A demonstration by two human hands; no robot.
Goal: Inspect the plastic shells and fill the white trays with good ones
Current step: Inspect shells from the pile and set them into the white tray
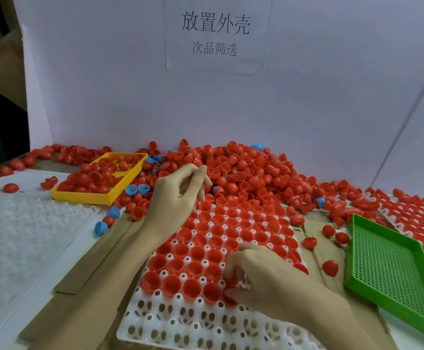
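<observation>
A white pocketed tray (170, 324) lies in front of me, its far rows filled with red half shells (221, 231) sitting open side up; the near rows are bare. My right hand (269, 281) rests on the tray's last filled row, fingers curled round a red shell (230, 295) at a pocket. My left hand (178, 195) hovers over the tray's far left corner, fingers loosely bent toward the big heap of loose red shells (243, 170) against the back wall. I cannot see anything held in it.
A yellow basket (79, 197) with red shells stands at the back left. A green mesh basket (392, 269) lies at the right. More white trays sit at the left (16, 236) and, filled, at the far right (412, 215). A few blue shells (137, 190) are scattered among the red.
</observation>
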